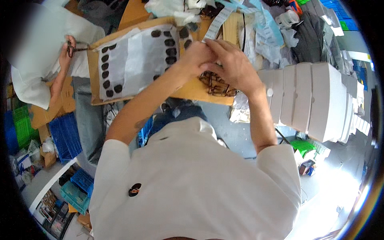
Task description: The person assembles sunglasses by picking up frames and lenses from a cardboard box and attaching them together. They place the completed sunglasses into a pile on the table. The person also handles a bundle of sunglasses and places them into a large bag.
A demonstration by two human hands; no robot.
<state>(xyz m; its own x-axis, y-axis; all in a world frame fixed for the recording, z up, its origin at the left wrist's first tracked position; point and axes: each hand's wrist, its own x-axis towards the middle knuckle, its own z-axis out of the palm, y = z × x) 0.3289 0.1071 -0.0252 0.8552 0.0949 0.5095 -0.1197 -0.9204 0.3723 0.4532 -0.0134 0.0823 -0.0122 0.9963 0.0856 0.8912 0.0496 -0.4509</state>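
Note:
My left hand [197, 56] and my right hand [237, 69] meet above the orange-brown table, their fingers bent together. Whatever sits between the fingertips is hidden by the hands. A white printed label strip [220, 23] reaches up from beside the fingers; whether they touch it, I cannot tell. Just below my right hand lies a tangled pile of dark brown glasses frames [218, 86]. To the left, a shallow cardboard tray [95, 80] lined with white sheets [138, 60] holds several dark rounded lens-like pieces [171, 51] along its sides.
A co-worker's hand [69, 50] holds dark frames at the tray's left edge. White boxes [302, 94] stand in a row on the right. Plastic bags [270, 36] and a white roll [287, 18] crowd the far right. Blue crates [66, 136] stand at lower left.

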